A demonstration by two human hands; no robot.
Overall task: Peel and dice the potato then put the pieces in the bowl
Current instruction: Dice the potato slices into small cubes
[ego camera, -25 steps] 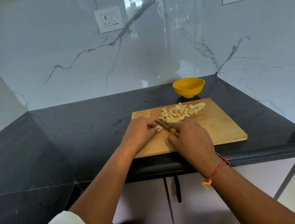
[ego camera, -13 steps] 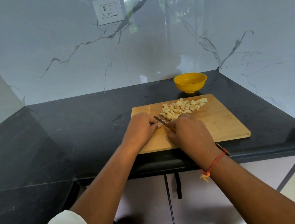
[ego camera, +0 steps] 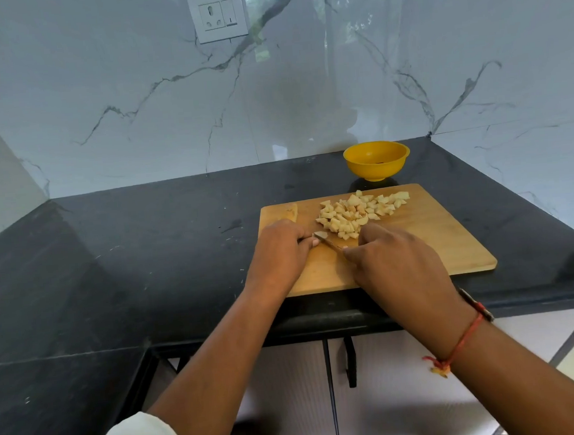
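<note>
Two hands dicing: left hand (ego camera: pixel 278 252) fingers hold the last potato piece (ego camera: pixel 320 235), right hand (ego camera: pixel 392 260) fingers grip the knife (ego camera: pixel 330 244). Next, likely: diced pile (ego camera: pixel 354 212) into bowl (ego camera: pixel 374 169).

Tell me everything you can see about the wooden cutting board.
The cutting board is a pale wooden rectangle with rounded corners. It lies flat on the black countertop near its front edge, with the yellow bowl just beyond it. A pile of diced potato sits on its far half and a thin scrap at its far left corner. The left hand holds a small potato piece on it; the right hand grips a knife over it.
</note>
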